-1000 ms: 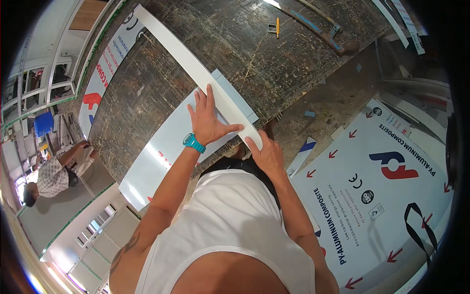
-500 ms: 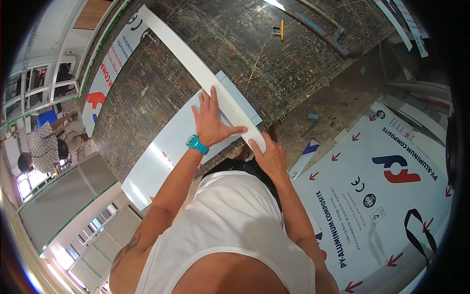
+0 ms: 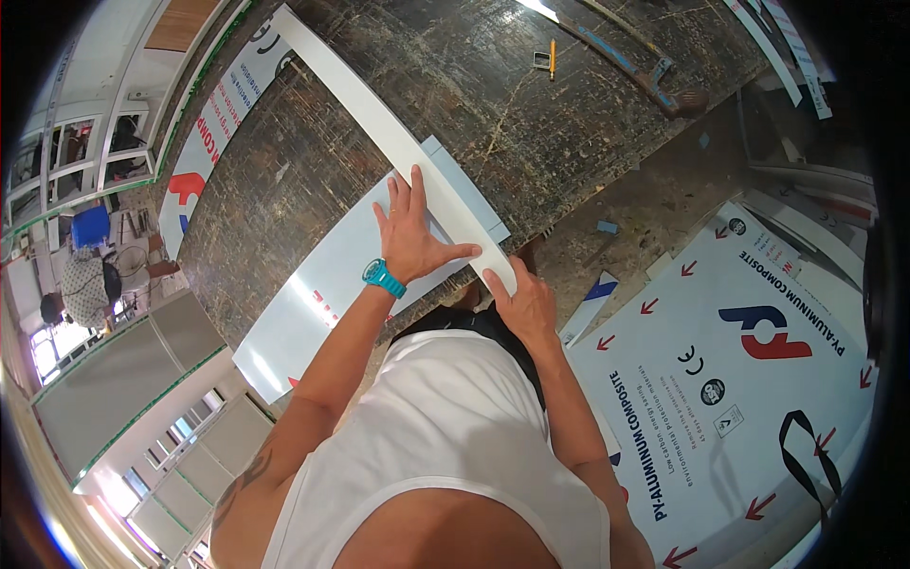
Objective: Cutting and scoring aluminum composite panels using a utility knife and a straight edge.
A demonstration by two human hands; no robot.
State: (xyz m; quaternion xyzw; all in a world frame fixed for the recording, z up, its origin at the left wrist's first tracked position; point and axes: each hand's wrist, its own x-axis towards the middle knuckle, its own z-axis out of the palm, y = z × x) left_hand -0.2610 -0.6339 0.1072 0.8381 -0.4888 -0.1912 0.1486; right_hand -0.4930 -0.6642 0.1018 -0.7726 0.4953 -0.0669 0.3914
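Observation:
A long white straight bar (image 3: 355, 90) lies slantwise across the dark worktable, over a white panel (image 3: 332, 275). My left hand (image 3: 409, 237) lies spread on the panel and the bar, fingertips and thumb pressing on the bar's face. At the bar's near end my right hand (image 3: 527, 302) grips it, thumb on top and fingers at its right side. A narrow pale strip of panel (image 3: 479, 213) shows beyond the bar's right edge. How the bar and panel meet underneath is hidden.
On the scarred tabletop (image 3: 284, 180) lie a yellow pencil-like stick (image 3: 553, 59), a small grey block (image 3: 542, 61) and a long, worn blue tool (image 3: 607, 52). A printed panel (image 3: 190, 180) lies at the left. Larger printed sheets (image 3: 692, 284) stand at the right. A person (image 3: 85, 277) is far left.
Both hands keep their places on the bar. The view has shifted slightly, and the person at the far left has changed posture a little.

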